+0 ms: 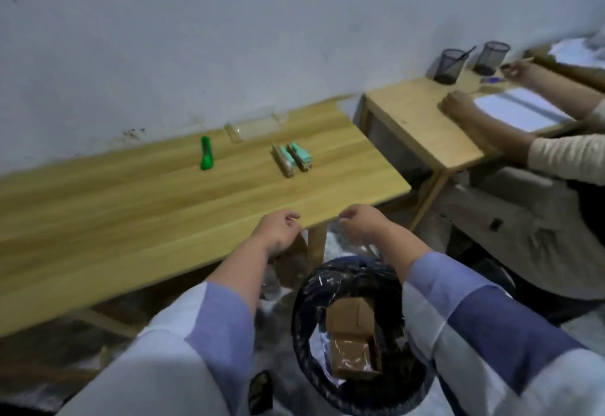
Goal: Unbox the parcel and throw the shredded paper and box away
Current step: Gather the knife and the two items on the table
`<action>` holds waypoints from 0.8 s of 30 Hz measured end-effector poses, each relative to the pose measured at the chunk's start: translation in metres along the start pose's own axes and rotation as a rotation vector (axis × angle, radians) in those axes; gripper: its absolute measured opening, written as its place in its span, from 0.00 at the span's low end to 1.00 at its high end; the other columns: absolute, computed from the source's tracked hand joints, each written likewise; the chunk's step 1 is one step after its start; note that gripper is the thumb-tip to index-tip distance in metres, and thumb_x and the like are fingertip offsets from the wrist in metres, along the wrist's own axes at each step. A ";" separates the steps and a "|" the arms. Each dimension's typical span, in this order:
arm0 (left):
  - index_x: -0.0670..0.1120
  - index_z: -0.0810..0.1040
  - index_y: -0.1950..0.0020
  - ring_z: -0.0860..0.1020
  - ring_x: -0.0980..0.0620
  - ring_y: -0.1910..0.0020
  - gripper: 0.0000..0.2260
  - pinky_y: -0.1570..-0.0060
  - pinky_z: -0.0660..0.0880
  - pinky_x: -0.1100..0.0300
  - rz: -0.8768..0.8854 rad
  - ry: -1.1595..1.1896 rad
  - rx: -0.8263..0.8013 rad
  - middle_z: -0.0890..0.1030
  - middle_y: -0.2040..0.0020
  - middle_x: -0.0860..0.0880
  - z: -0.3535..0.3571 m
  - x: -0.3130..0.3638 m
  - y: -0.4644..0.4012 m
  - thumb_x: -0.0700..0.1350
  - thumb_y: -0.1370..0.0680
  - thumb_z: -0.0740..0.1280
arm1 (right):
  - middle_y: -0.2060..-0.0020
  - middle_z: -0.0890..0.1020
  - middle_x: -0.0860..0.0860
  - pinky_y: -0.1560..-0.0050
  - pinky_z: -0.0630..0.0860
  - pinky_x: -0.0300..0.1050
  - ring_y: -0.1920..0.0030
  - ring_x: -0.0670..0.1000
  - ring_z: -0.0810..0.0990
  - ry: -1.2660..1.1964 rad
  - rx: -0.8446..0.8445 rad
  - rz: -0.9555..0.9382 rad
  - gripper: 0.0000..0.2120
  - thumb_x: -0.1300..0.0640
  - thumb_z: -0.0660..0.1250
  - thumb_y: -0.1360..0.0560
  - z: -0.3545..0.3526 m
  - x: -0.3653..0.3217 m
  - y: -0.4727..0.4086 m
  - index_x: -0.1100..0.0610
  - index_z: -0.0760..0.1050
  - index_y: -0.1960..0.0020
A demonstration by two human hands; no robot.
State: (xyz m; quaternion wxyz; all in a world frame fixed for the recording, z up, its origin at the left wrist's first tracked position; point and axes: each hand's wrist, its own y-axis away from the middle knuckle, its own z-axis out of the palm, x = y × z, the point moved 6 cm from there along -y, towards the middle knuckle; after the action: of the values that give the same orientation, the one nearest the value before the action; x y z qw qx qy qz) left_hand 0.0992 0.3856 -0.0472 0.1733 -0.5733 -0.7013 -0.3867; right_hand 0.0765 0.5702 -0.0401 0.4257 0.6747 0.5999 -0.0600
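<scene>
A long wooden table (163, 206) is seen running along the far wall, its near right corner reached by both hands; a second, smaller table (415, 114) stands just beyond it on the right, where another person's arms (484, 121) are rested beside white paper (520, 107) and two mesh pen cups (450, 65); a round bin lined with a black bag (347, 284) is placed on the floor at the near right, below and between the forearms; the cardboard box (352, 340) is seen inside that bin, flaps open, and shredded paper cannot be made out; the left hand (278, 232) is held at the table edge with fingers loosely curled and nothing gripped; the right hand (363, 222) is held just off the corner, fingers likewise curled and empty; two small mint-and-tan items (292, 158) lie side by side on the long table; a green utility knife (206, 153) lies to their left.
</scene>
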 end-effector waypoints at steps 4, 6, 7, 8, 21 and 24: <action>0.45 0.76 0.36 0.77 0.46 0.41 0.14 0.46 0.70 0.62 0.014 -0.015 0.062 0.79 0.39 0.45 -0.052 -0.008 -0.030 0.42 0.20 0.60 | 0.44 0.79 0.57 0.49 0.75 0.49 0.47 0.57 0.79 0.029 0.019 -0.056 0.17 0.55 0.61 0.22 -0.006 -0.052 -0.023 0.56 0.72 0.35; 0.44 0.77 0.36 0.77 0.47 0.41 0.14 0.46 0.70 0.62 0.019 -0.006 0.075 0.80 0.40 0.45 -0.072 -0.015 -0.051 0.42 0.21 0.61 | 0.41 0.79 0.57 0.53 0.71 0.46 0.43 0.57 0.78 0.056 0.047 -0.063 0.17 0.54 0.61 0.23 -0.008 -0.071 -0.041 0.55 0.72 0.35; 0.44 0.77 0.37 0.77 0.47 0.41 0.13 0.47 0.70 0.63 0.018 -0.001 0.079 0.80 0.40 0.44 -0.081 -0.020 -0.064 0.42 0.21 0.62 | 0.41 0.79 0.57 0.53 0.70 0.45 0.43 0.56 0.78 0.066 0.060 -0.060 0.17 0.54 0.62 0.23 -0.008 -0.080 -0.051 0.55 0.72 0.35; 0.44 0.78 0.38 0.77 0.47 0.42 0.13 0.47 0.70 0.63 0.018 0.003 0.081 0.80 0.41 0.44 -0.090 -0.025 -0.077 0.42 0.21 0.62 | 0.41 0.79 0.57 0.54 0.70 0.45 0.44 0.56 0.78 0.073 0.076 -0.052 0.17 0.53 0.62 0.23 -0.007 -0.088 -0.061 0.55 0.73 0.35; 0.45 0.78 0.38 0.77 0.45 0.39 0.13 0.42 0.70 0.60 0.016 -0.042 0.133 0.78 0.37 0.44 -0.160 -0.065 -0.214 0.42 0.22 0.64 | 0.37 0.75 0.59 0.37 0.72 0.52 0.38 0.60 0.74 0.098 0.307 0.081 0.19 0.48 0.63 0.24 0.007 -0.130 -0.178 0.50 0.72 0.34; 0.45 0.73 0.33 0.76 0.44 0.40 0.17 0.45 0.70 0.61 -0.025 -0.039 0.160 0.74 0.32 0.44 -0.162 -0.069 -0.238 0.42 0.22 0.64 | 0.33 0.68 0.56 0.34 0.69 0.55 0.33 0.59 0.67 0.120 0.252 0.079 0.22 0.44 0.66 0.26 0.016 -0.130 -0.198 0.45 0.70 0.33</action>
State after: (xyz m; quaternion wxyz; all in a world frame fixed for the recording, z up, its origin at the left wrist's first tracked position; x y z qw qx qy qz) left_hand -0.1374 0.2089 -0.0726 0.2001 -0.5564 -0.7401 -0.3204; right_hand -0.1224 0.4453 -0.0723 0.3029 0.7482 0.5851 -0.0779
